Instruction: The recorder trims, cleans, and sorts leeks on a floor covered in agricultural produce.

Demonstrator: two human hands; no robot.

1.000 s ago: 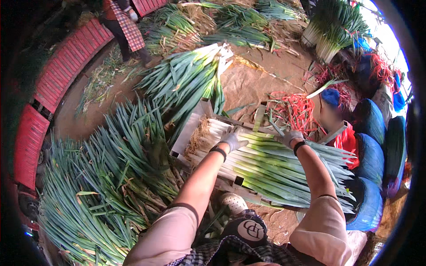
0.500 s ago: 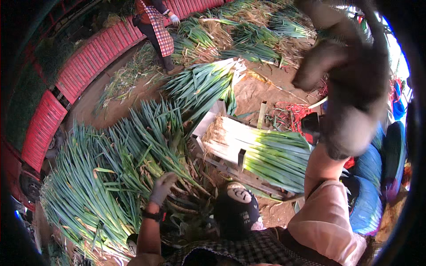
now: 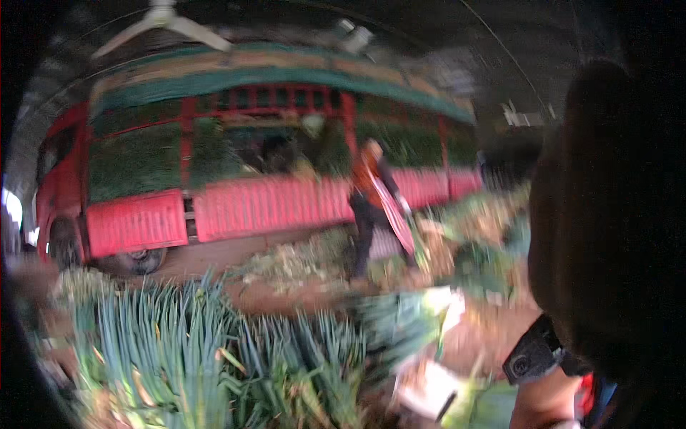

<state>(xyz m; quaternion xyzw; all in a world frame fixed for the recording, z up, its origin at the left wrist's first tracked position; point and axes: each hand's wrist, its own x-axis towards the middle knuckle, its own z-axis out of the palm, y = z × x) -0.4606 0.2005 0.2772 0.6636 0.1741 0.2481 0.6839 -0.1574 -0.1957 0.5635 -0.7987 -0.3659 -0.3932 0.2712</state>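
Observation:
My right hand [image 3: 593, 222] is raised very close to the camera as a big dark shape at the right. Its fingers cannot be made out against the dark, nor whether they hold anything. A black band [image 3: 532, 357] sits at the wrist, above the bare forearm. My left hand is out of the picture. Below stand long green leeks [image 3: 164, 343] in a thick pile at the lower left. To their right, partly cut off by the lower edge, the pale ends of a stack of leeks [image 3: 426, 388] show, blurred by motion.
A red truck [image 3: 271, 207] loaded with greens spans the background. A person [image 3: 379, 207] in a checked apron stands before it, beside more heaps of leeks [image 3: 486, 268]. Loose leaves [image 3: 300, 261] litter the ground. A ceiling fan [image 3: 161, 20] hangs above.
The view has tipped up from the leeks to the truck and roof. My left hand has dropped out of sight. My right hand now looms larger and darker near the camera.

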